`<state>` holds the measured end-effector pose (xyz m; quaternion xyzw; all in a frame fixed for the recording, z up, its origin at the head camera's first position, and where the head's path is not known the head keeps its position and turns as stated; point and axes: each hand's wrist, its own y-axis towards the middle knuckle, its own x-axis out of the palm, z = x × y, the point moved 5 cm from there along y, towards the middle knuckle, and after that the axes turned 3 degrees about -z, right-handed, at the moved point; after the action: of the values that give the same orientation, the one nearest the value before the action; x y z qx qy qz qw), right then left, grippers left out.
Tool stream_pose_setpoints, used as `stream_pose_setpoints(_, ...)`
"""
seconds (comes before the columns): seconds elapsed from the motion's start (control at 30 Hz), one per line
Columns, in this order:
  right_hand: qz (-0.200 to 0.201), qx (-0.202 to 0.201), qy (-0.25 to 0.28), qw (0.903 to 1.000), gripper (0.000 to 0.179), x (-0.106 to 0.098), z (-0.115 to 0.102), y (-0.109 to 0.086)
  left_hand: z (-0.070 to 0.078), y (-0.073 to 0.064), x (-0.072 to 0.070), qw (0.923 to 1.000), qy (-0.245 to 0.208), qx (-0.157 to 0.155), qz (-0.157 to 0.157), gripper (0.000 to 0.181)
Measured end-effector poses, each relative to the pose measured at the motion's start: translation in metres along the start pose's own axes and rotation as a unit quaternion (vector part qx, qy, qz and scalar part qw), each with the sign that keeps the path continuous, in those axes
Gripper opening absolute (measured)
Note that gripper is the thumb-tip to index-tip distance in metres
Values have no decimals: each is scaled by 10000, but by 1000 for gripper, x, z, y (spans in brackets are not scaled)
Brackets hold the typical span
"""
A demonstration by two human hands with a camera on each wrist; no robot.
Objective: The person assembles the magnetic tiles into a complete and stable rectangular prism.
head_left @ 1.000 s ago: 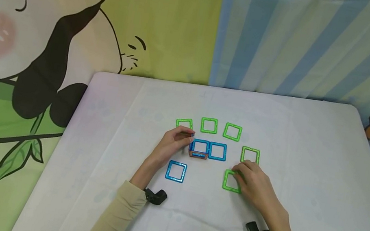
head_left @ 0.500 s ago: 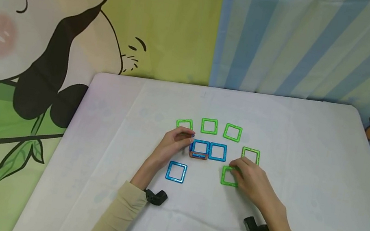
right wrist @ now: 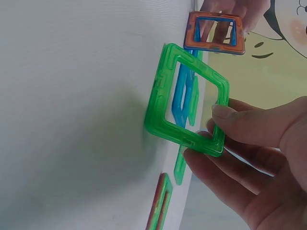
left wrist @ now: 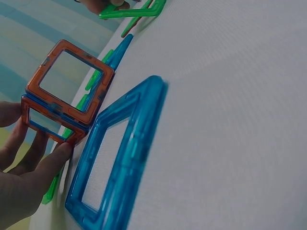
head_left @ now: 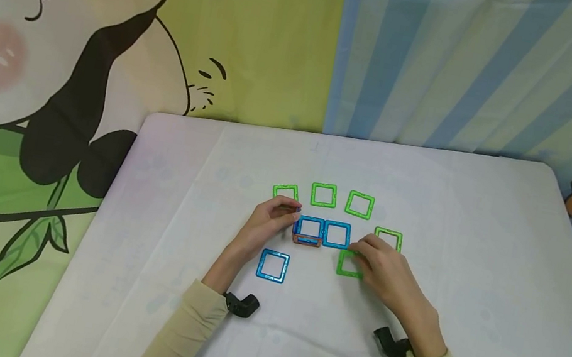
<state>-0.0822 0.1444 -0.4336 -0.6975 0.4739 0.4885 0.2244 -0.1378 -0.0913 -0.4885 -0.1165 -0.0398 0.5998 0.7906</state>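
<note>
Square magnetic tiles lie on a white-covered table. My left hand (head_left: 263, 225) grips the left side of a small open box of blue and orange tiles, thumb and fingers around an orange tile (left wrist: 44, 122) in the left wrist view. The box's orange front tile (head_left: 306, 240) stands upright. Flat against the box's right side is a blue tile (head_left: 334, 246). My right hand (head_left: 395, 277) pinches a green tile (right wrist: 162, 91) by one edge, tilted above the table, its far corner close to that flat blue tile in the head view.
A loose blue tile (head_left: 270, 278) lies in front of the box. Behind it are green tiles (head_left: 322, 205), one partly hidden by my left hand. Another green tile (head_left: 388, 230) lies just beyond my right hand. A printed cloth (head_left: 281, 43) hangs behind the table.
My right hand has moved left and slightly away from me, bringing the green tile up beside the flat blue tile. The left hand and the box stay put.
</note>
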Motion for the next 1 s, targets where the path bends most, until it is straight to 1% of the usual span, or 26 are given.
stream_pose_setpoints(0.3,58,-108,44,9999,17,-4,-7,7,0,-1,-1,10000,40,11,2,29)
stream_pose_setpoints(0.53,194,-341,64,9992,15,-6,-11,11,1,-1,-2,10000,-1,13,7,29)
stream_pose_setpoints(0.77,286,-480,85,9984,14,-6,-15,16,2,-1,-2,10000,26,1,5,28)
stream_pose_setpoints(1.0,269,-501,49,9984,12,-4,-18,21,1,-1,-1,10000,27,9,-4,28)
